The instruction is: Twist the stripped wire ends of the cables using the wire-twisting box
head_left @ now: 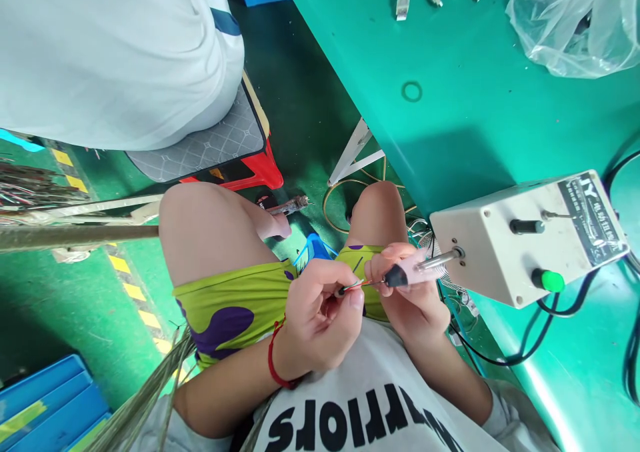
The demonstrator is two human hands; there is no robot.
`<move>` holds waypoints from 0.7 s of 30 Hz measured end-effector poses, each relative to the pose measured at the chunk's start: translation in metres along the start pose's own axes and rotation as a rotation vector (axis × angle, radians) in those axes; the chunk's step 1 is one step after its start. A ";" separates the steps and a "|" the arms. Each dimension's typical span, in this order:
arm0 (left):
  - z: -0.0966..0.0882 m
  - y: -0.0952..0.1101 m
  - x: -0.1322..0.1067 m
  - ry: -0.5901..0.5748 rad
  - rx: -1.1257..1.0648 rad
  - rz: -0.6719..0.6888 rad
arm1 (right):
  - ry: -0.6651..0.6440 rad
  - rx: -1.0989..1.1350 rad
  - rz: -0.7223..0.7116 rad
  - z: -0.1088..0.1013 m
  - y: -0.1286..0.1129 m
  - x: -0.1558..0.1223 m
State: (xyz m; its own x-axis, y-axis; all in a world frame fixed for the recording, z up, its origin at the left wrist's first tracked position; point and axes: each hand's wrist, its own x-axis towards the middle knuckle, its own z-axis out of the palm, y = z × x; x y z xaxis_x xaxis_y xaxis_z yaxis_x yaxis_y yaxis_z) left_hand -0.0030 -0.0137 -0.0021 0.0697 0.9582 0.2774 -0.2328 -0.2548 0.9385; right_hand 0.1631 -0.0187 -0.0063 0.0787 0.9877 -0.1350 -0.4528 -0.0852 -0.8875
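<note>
My left hand (323, 312), with a red string round its wrist, pinches the end of a cable with a black jacket. Thin coloured wires (367, 283), red and green among them, run from its fingertips to a black cone-shaped tip (396, 276). That tip belongs to a pale pinkish holder (415, 267) on the metal shaft (441, 259) of a white wire-twisting machine (505, 245). Around the holder, the fingers of my right hand (415, 302) are closed, partly hiding it. How the wires sit inside the tip is hidden.
The machine stands on a green table (450, 145) at right, with black cords (580, 305) behind it. USB plugs (403, 2) and a clear plastic bag (580, 25) lie farther back. A person in white (125, 59) sits at left. A cable bundle (145, 389) hangs beside my left arm.
</note>
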 end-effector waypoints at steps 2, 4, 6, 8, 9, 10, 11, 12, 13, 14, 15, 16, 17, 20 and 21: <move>0.000 0.000 0.000 0.009 0.018 0.004 | 0.006 0.005 0.017 0.002 -0.005 0.000; 0.000 0.000 0.000 0.017 0.041 0.008 | 0.000 0.023 0.035 0.003 -0.009 0.000; 0.000 0.001 0.001 0.027 0.060 0.013 | -0.013 0.051 0.043 0.004 -0.013 0.000; 0.000 0.001 0.001 0.034 0.068 0.016 | -0.026 0.081 0.049 0.005 -0.018 0.000; 0.001 0.001 0.001 0.037 0.067 0.018 | -0.033 0.094 0.057 0.006 -0.020 0.000; 0.001 0.001 0.001 0.037 0.066 0.019 | -0.040 0.106 0.064 0.007 -0.022 0.000; 0.001 0.001 0.000 0.035 0.062 0.018 | -0.043 0.117 0.070 0.008 -0.024 0.001; 0.001 0.001 0.000 0.031 0.058 0.017 | -0.044 0.126 0.075 0.009 -0.026 0.001; 0.001 0.001 0.000 0.028 0.055 0.016 | -0.045 0.136 0.079 0.010 -0.027 0.002; 0.001 0.001 0.000 0.027 0.054 0.015 | -0.043 0.144 0.080 0.012 -0.028 0.003; 0.002 0.001 0.000 0.026 0.055 0.017 | -0.040 0.151 0.083 0.013 -0.028 0.004; 0.002 0.001 0.000 0.026 0.061 0.019 | -0.037 0.156 0.086 0.014 -0.027 0.005; 0.002 0.001 0.001 0.025 0.072 0.022 | -0.037 0.160 0.090 0.016 -0.026 0.005; 0.003 0.003 0.004 0.024 0.126 0.032 | -0.042 0.168 0.093 0.018 -0.020 0.006; 0.003 0.004 0.005 0.023 0.141 0.035 | -0.046 0.167 0.090 0.018 -0.017 0.006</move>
State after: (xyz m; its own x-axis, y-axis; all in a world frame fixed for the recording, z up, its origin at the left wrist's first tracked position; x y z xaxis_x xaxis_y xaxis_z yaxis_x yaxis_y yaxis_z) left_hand -0.0007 -0.0100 0.0036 0.0413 0.9509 0.3068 -0.0959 -0.3018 0.9485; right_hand 0.1551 -0.0086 0.0163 -0.0074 0.9824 -0.1867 -0.5976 -0.1541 -0.7869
